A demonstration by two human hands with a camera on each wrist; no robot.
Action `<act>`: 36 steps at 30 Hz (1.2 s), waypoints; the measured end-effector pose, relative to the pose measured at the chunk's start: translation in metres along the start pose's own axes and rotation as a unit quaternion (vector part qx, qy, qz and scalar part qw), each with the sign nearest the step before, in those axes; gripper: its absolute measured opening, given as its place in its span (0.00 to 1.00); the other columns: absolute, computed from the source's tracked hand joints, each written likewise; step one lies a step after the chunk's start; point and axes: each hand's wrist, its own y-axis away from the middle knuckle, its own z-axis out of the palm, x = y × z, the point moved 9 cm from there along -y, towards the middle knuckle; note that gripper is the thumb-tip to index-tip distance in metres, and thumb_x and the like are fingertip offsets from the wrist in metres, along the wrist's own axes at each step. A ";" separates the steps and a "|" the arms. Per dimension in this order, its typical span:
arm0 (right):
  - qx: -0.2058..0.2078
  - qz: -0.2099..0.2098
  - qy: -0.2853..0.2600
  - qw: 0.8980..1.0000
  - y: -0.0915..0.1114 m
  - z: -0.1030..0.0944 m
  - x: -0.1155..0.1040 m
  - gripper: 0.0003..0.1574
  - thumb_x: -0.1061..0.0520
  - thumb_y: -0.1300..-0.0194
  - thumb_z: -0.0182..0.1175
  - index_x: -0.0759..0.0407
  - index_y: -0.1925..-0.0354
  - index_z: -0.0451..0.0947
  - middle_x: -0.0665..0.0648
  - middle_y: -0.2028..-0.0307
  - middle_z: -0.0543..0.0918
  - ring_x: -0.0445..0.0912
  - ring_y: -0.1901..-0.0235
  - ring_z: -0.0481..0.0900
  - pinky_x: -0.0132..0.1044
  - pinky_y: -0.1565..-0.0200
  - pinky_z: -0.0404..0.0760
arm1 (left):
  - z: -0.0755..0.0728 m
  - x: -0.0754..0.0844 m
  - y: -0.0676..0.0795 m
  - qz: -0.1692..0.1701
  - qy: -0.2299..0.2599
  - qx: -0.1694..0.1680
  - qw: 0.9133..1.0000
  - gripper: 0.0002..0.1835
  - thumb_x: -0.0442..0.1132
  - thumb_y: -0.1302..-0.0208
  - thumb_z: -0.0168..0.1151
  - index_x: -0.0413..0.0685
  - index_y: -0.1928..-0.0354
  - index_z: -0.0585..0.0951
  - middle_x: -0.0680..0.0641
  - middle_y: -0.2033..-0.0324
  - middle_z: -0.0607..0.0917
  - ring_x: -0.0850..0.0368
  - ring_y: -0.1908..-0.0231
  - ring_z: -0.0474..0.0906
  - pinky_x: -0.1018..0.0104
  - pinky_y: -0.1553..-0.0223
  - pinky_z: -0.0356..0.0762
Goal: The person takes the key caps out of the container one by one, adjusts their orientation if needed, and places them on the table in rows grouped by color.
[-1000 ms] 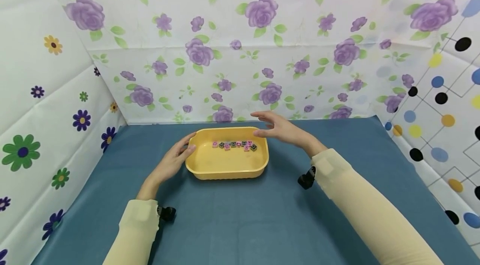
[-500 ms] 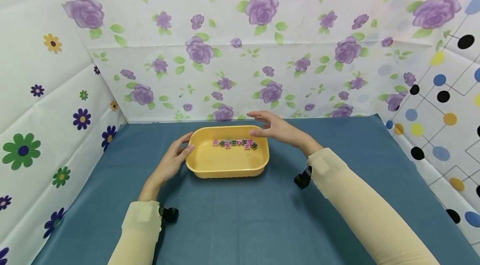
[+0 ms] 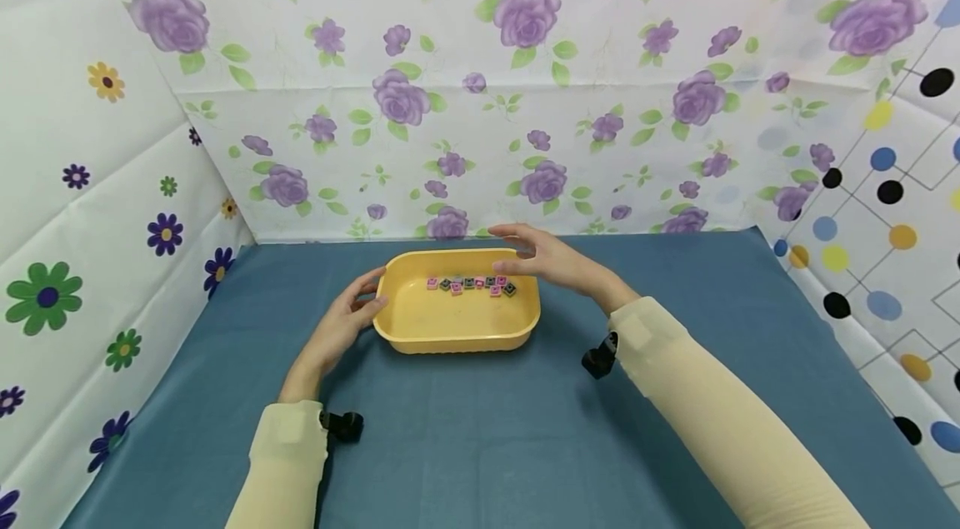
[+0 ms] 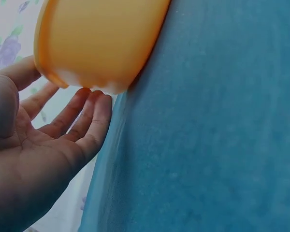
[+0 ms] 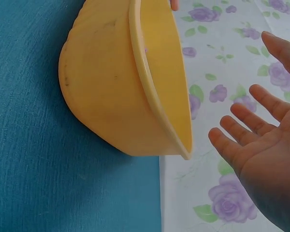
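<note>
A yellow plastic basin (image 3: 453,344) stands on the blue cloth. Inside it, toward the back, lie several small square pieces (image 3: 480,283) in pink and black, in a loose row. My left hand (image 3: 341,322) holds the basin's left end, thumb over the rim and fingertips against the outer wall. In the left wrist view, the fingers of the left hand (image 4: 43,150) curve up to the basin (image 4: 101,43). My right hand (image 3: 555,261) hovers over the back right corner. In the right wrist view, the right hand (image 5: 270,154) is spread apart from the basin (image 5: 101,82), holding nothing.
Blue cloth (image 3: 465,437) covers the table around the basin. Behind it rises a white sheet with purple roses (image 3: 527,17). Patterned sheets flank both sides, flowers (image 3: 47,298) at left and dots (image 3: 902,237) at right. Each wrist carries a small black camera (image 3: 600,356).
My right hand has shifted slightly left over the basin's back right corner. The left hand keeps its place at the left end, and the small pieces lie as before.
</note>
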 end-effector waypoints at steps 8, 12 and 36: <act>-0.003 0.001 -0.010 1.000 -0.003 0.003 0.000 0.45 0.48 0.26 0.65 0.48 0.19 0.57 0.55 0.20 0.56 0.54 0.20 0.51 0.60 0.26 0.57 | -0.005 0.000 -0.008 -0.019 0.068 -0.013 0.997 0.33 0.39 0.22 0.61 0.54 0.19 0.64 0.38 0.33 0.66 0.47 0.46 0.71 0.64 0.52 0.78; -0.006 0.003 -0.012 1.000 -0.004 0.005 -0.001 0.45 0.48 0.26 0.65 0.48 0.19 0.57 0.54 0.20 0.56 0.54 0.20 0.51 0.59 0.26 0.57 | -0.008 -0.001 -0.009 -0.022 0.087 -0.014 0.996 0.34 0.36 0.24 0.62 0.51 0.20 0.65 0.38 0.32 0.66 0.50 0.45 0.73 0.66 0.51 0.79; -0.011 0.029 -0.014 0.999 -0.009 0.019 0.006 0.45 0.43 0.26 0.65 0.44 0.19 0.58 0.51 0.21 0.58 0.52 0.21 0.53 0.58 0.28 0.63 | -0.006 0.003 -0.008 -0.027 0.128 -0.015 0.991 0.36 0.28 0.27 0.62 0.48 0.20 0.65 0.36 0.32 0.67 0.57 0.48 0.74 0.66 0.46 0.74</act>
